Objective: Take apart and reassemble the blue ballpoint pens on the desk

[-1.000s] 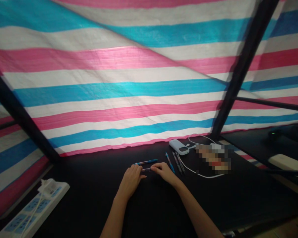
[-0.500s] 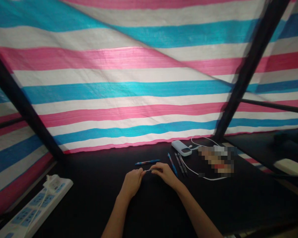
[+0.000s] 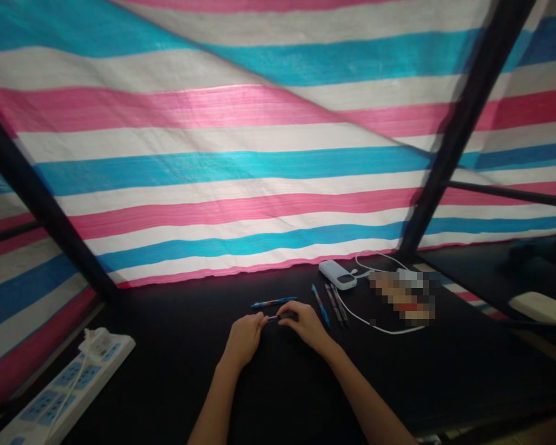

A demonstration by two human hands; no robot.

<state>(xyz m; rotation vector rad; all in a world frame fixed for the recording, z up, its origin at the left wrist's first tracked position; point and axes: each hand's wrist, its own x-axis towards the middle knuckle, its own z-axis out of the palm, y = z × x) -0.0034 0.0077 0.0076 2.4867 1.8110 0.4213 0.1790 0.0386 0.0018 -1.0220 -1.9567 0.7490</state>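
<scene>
Both hands meet above the black table [image 3: 278, 383], gripping one dark pen [image 3: 273, 318] between them. My left hand [image 3: 244, 337] pinches the pen's left end, where a pale or metallic stretch shows. On the right end, the dark barrel, my right hand [image 3: 304, 321] is closed with thumb and fingers. Just beyond the hands lies a blue pen [image 3: 273, 303], roughly crosswise. Another blue pen [image 3: 320, 305] rests to the right of my right hand, beside dark pens [image 3: 336, 304] lying nearly parallel to it. Fine details of the held pen are too small to make out.
A white power bank [image 3: 337, 274] with a white cable [image 3: 375, 327] sits at the back right, next to a blurred-out patch. At the front left is a white power strip [image 3: 97, 371] with a plug in it. Striped sheeting [image 3: 241, 167] and black frame posts [image 3: 449, 142] enclose the table.
My hands have moved slightly apart, and more of the pen shows between them. The view has shifted a little; the other things lie as before.
</scene>
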